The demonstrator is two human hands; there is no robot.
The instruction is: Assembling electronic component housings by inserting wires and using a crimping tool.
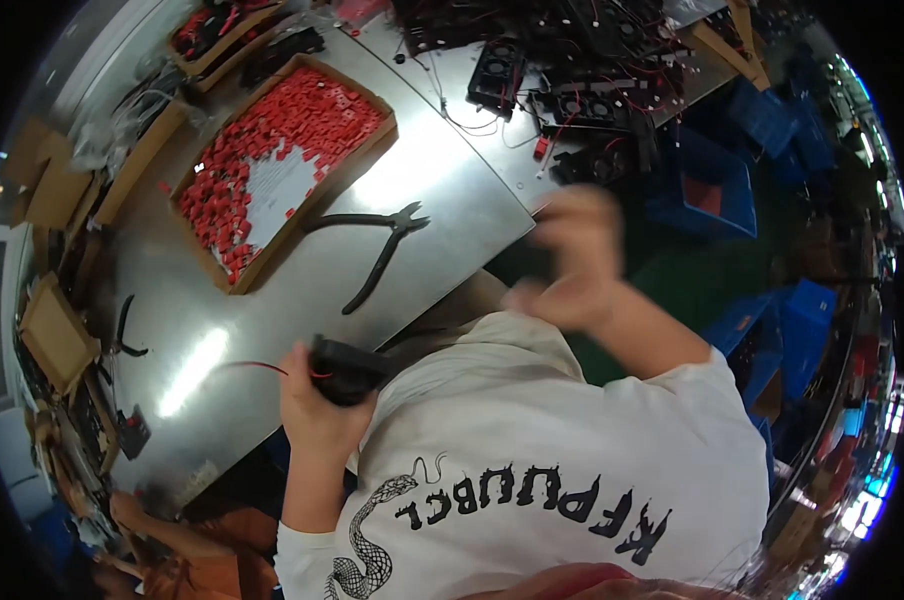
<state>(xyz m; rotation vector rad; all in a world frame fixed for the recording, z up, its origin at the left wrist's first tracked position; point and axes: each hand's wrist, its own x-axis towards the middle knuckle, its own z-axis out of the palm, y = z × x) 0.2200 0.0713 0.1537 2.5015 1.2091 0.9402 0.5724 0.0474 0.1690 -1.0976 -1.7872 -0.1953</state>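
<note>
My left hand [322, 418] is closed round a black cooling fan [344, 370] at the table's near edge, and a thin red wire trails from the fan to the left. My right hand [580, 262] is raised past the table's right corner, smeared by motion, with a gap between thumb and fingers and nothing visible in it. Between the hands and a cardboard tray [317, 215] lie dark-handled cutting pliers [400, 224], jaws pointing right. Small red plastic pieces [307, 112] fill much of the tray, around a bare pale patch of its bottom.
Several black fans with wires [582, 100] crowd the back of the metal table [162, 330]. Blue bins [714, 195] stand to the right, below table height. Cardboard boxes [60, 335] line the left side. Another person's arm [167, 535] reaches in at lower left.
</note>
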